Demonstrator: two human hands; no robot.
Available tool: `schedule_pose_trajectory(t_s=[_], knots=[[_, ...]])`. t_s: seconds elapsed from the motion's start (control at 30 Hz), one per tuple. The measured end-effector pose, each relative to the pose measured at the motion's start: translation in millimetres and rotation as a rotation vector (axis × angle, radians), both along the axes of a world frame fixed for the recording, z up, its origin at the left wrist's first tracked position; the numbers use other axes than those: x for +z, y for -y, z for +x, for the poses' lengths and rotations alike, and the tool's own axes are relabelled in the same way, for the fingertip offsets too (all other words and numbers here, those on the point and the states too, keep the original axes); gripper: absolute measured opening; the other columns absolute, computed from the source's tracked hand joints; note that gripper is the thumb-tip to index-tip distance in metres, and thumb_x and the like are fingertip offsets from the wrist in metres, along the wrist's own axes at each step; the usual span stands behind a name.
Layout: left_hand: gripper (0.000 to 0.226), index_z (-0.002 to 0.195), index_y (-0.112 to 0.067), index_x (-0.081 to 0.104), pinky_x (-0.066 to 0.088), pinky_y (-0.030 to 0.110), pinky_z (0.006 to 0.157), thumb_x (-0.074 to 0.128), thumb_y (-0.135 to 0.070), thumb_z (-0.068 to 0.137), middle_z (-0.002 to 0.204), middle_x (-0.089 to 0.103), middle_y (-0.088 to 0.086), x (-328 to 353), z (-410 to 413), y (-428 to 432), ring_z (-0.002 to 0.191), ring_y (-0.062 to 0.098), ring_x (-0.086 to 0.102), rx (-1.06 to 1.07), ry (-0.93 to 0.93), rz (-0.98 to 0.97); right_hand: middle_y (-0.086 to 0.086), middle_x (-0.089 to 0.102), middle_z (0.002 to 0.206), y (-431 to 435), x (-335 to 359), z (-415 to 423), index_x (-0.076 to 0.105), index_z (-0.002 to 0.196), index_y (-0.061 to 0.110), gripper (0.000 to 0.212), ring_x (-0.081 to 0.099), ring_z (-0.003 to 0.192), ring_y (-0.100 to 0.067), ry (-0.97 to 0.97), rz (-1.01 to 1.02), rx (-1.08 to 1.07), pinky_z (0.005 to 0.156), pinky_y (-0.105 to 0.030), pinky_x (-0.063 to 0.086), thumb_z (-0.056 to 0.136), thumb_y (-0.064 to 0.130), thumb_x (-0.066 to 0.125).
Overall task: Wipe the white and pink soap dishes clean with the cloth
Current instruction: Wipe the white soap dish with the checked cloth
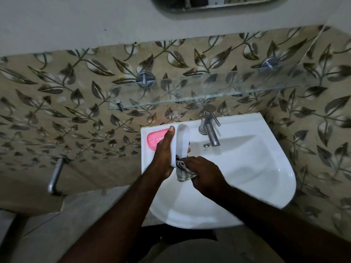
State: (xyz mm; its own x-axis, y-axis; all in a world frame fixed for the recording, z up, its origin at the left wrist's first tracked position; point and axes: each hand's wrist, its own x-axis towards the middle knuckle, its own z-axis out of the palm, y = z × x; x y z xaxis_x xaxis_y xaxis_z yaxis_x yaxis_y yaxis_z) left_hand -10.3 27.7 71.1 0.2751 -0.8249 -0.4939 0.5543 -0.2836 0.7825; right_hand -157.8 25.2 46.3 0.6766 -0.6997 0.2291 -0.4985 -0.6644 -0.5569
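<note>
Left hand [164, 149] grips white soap dish [182, 143] upright over sink [266, 168]; right hand [204, 171] pinches cloth [183, 172] at its lower end, probably touching. Pink soap dish [154, 140] on sink ledge.

plain glossy white for the white soap dish [183, 143] over the left edge of the basin [247, 177]. bubblegum pink, with a paler pattern too blurred to read, for the pink soap dish [154, 139] at the basin's back left corner. white all over the basin too. mottled grey and off-white on the cloth [183, 172]. dull silver on the tap [209, 130]. beige wall tiles [76, 111] under dark brown leaves and vines with pale highlights. off-white paint on the upper wall [76, 25].
</note>
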Motion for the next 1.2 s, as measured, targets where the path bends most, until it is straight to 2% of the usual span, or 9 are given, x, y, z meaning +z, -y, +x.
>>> schedule_pose_trajectory(t_s=[0.13,0.23,0.3,0.43,0.6,0.7,0.83,1.03,1.2], knots=[[0.091,0.128,-0.009,0.059,0.058,0.043,0.077,0.072,-0.069,0.061,0.121,0.065,0.025,0.0,-7.6,0.5,0.108,0.041,0.064,0.063,-0.013,0.004,0.014,0.064,0.065,-1.6,22.9,9.1,0.064,0.069,0.028,0.031,0.056,0.063,0.004,0.128,0.289,-0.128,0.061,-0.021,0.044,0.076,0.002,0.05],[0.07,0.115,-0.004,0.065,0.053,0.047,0.087,0.066,-0.059,0.073,0.112,0.065,0.027,4.7,-7.2,0.6,0.103,0.043,0.063,0.108,-0.008,-0.1,0.0,0.054,0.056,-6.7,32.2,18.1,0.054,0.063,0.012,0.023,0.048,0.053,-0.005,0.35,0.607,-0.149,0.053,-0.025,0.041,0.081,0.0,0.058],[0.057,0.112,-0.003,0.065,0.056,0.04,0.074,0.057,-0.051,0.081,0.104,0.064,0.027,11.7,-4.4,2.1,0.089,0.038,0.064,0.09,0.002,-0.129,-0.004,0.064,0.072,-5.4,30.7,11.1,0.063,0.077,0.013,0.008,0.058,0.067,-0.015,0.274,0.388,-0.091,0.062,-0.032,0.047,0.079,0.007,0.057],[0.046,0.115,-0.017,0.062,0.058,0.038,0.073,0.055,-0.052,0.087,0.114,0.064,0.023,20.2,-5.5,6.0,0.093,0.033,0.064,0.012,-0.024,-0.024,0.006,0.068,0.106,13.7,15.2,-9.3,0.06,0.11,0.027,0.049,0.06,0.086,-0.023,-0.071,-0.045,0.037,0.066,-0.035,0.053,0.069,0.007,0.044],[0.042,0.102,-0.01,0.066,0.048,0.045,0.093,0.057,-0.05,0.09,0.078,0.068,0.014,19.6,-8.7,3.7,0.074,0.027,0.063,0.054,-0.16,-0.003,0.0,0.066,0.08,19.5,26.0,-4.0,0.064,0.084,0.021,0.029,0.059,0.075,-0.02,-0.056,0.003,0.024,0.061,-0.025,0.036,0.075,0.031,0.038],[0.053,0.114,-0.001,0.065,0.043,0.046,0.101,0.065,-0.045,0.084,0.094,0.064,0.017,12.8,-10.3,-2.5,0.086,0.03,0.061,0.054,-0.217,-0.06,-0.003,0.066,0.077,19.7,31.8,0.6,0.065,0.08,0.017,0.023,0.063,0.075,-0.028,0.002,0.036,-0.017,0.061,-0.032,0.044,0.074,0.026,0.044],[0.062,0.117,0.0,0.059,0.056,0.033,0.082,0.068,-0.037,0.069,0.102,0.065,0.019,15.4,-20.3,-9.4,0.092,0.027,0.067,0.029,-0.211,-0.086,-0.006,0.07,0.082,17.7,42.0,16.4,0.064,0.079,0.016,0.015,0.065,0.082,-0.031,0.097,0.165,-0.04,0.07,-0.04,0.051,0.075,0.021,0.05],[0.053,0.121,-0.01,0.06,0.046,0.046,0.094,0.058,-0.023,0.07,0.094,0.071,0.021,9.4,-6.4,-6.1,0.1,0.04,0.06,0.08,-0.271,-0.193,-0.004,0.067,0.111,9.2,32.2,9.5,0.064,0.111,0.013,0.037,0.064,0.097,-0.027,0.011,-0.006,0.131,0.076,-0.035,0.055,0.077,0.008,0.05],[0.065,0.122,0.001,0.059,0.046,0.045,0.1,0.063,-0.026,0.063,0.101,0.067,0.023,11.9,-14.1,-7.0,0.103,0.038,0.06,0.064,-0.302,-0.093,0.005,0.069,0.105,21.1,32.4,8.2,0.068,0.106,0.024,0.043,0.065,0.089,-0.023,-0.072,-0.165,0.03,0.072,-0.025,0.049,0.076,0.01,0.041]])
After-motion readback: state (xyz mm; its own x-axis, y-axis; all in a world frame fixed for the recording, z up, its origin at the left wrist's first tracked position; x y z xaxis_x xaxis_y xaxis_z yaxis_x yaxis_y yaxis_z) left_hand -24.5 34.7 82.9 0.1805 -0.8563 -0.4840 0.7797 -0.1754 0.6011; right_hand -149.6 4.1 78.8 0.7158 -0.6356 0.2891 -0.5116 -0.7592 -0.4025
